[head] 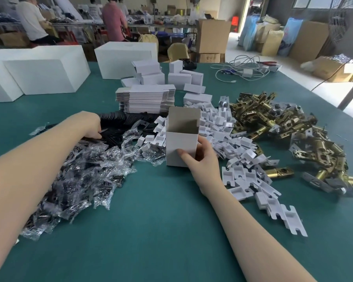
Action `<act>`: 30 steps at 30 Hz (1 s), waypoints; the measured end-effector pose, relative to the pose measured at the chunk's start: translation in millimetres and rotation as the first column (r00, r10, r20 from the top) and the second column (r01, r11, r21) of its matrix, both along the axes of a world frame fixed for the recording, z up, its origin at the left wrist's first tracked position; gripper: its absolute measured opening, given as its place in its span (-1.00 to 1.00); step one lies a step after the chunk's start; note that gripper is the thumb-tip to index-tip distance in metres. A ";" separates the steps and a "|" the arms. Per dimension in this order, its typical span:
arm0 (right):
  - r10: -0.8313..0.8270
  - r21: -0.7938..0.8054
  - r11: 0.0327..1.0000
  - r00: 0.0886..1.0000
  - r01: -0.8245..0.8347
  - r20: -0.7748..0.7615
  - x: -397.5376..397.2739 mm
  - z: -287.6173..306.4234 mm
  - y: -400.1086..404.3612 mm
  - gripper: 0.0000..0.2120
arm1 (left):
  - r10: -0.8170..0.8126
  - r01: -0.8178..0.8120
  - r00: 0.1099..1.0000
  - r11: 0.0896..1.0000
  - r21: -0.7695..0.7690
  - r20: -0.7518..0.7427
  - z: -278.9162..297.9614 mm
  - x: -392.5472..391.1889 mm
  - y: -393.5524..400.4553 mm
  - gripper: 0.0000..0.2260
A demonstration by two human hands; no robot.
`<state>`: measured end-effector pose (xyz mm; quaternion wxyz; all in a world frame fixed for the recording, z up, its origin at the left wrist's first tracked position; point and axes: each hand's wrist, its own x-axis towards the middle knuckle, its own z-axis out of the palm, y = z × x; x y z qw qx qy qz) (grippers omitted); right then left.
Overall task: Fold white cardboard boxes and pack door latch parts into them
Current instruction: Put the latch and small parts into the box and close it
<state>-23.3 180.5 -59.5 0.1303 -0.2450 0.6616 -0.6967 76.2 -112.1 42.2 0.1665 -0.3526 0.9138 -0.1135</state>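
Observation:
A small white cardboard box (180,142) stands upright on the green table (161,220), its top flap raised and its mouth open. My right hand (202,161) grips its lower right corner. My left hand (90,124) reaches into the pile of black strike plates (120,121) at centre left, fingers closed on a thin dark plate. Clear bags of screws (80,171) lie under my left forearm. White cardboard inserts (243,151) are heaped to the right of the box. Brass latch bodies (277,125) fill the far right. A stack of flat box blanks (145,98) sits behind.
Folded small boxes (183,77) and large white cartons (43,75) (124,60) stand at the table's back. White cables (243,71) lie at back right. People work at benches beyond. Brown cartons (212,35) stand on the floor.

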 end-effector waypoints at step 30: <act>0.006 -0.030 1.000 1.000 -0.006 -0.010 -1.4 -1.3 -1.6 -0.62 | 0.766 0.659 0.395 0.149 0.737 -0.508 61.5 -16.5 93.3 -0.79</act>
